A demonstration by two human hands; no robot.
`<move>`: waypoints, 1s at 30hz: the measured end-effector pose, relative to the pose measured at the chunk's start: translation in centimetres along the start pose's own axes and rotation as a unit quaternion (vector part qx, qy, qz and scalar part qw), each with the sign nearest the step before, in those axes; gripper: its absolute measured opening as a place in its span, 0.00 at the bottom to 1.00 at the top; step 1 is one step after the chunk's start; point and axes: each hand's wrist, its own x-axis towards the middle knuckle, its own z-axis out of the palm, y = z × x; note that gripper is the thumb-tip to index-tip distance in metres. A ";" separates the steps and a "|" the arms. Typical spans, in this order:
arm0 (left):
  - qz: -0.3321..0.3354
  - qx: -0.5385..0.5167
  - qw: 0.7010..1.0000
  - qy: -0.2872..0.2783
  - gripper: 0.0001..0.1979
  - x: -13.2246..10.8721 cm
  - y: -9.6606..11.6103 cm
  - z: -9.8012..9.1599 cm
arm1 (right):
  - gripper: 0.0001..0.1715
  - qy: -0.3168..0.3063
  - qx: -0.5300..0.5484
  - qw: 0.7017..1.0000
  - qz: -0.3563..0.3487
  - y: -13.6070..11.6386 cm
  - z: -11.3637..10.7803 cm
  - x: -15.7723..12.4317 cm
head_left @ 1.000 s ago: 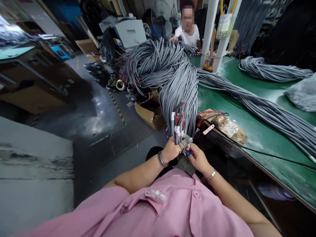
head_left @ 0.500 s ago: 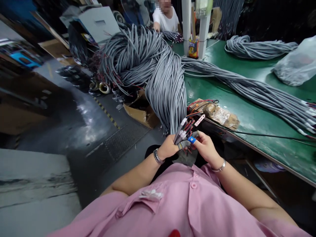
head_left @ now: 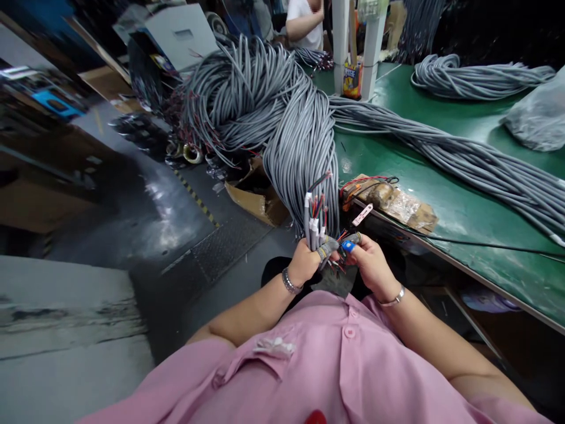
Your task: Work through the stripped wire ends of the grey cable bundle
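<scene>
A long green-topped surface [head_left: 463, 206] is running along the person's right side, with grey concrete floor lying to the left. A thick bundle of grey round cables [head_left: 304, 135] is draping off the surface's near edge and hanging toward the lap, so the ends are coming within reach while the surface is carrying the weight.

The left hand [head_left: 304, 263] is gripping a handful of grey cable ends [head_left: 314, 221] upright. Its fingers are wrapping tight around them just below the white collars, and stripped red, green and black cores are fanning upward. The right hand [head_left: 373, 266] is meeting it from the side, fingers pressing together in a pinch on thin coloured wires [head_left: 338, 264] just beside the left thumb. A blue fingertip cover [head_left: 348, 246] is showing on one right finger and a grey fingertip cover [head_left: 324, 250] on the left thumb, probably for grip.

- Just beyond the hands, a brown taped packet [head_left: 397, 206] with a pink tag [head_left: 362, 215] is lying at the surface's edge.
- A torn cardboard box [head_left: 258, 197] is sitting on the floor beneath the bundle.
- At the far end, another person in a white shirt [head_left: 304, 23] is working beside more cable.
</scene>
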 end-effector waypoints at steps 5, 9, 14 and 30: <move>-0.026 0.038 0.998 -0.038 0.16 0.2 0.6 -0.5 | 0.12 0.008 0.010 1.000 -0.005 0.4 0.0 0.0; -0.069 0.076 0.988 -0.115 0.16 0.4 1.3 -1.0 | 0.14 -0.013 -0.042 0.999 -0.024 -0.5 0.2 0.4; -0.093 -0.034 0.993 -0.065 0.14 0.7 0.7 -0.8 | 0.15 -0.025 -0.069 0.996 -0.041 -1.2 0.7 0.4; -0.081 -0.141 0.985 0.062 0.13 0.6 -0.5 0.2 | 0.14 0.008 -0.074 0.997 -0.035 0.4 -0.3 -0.5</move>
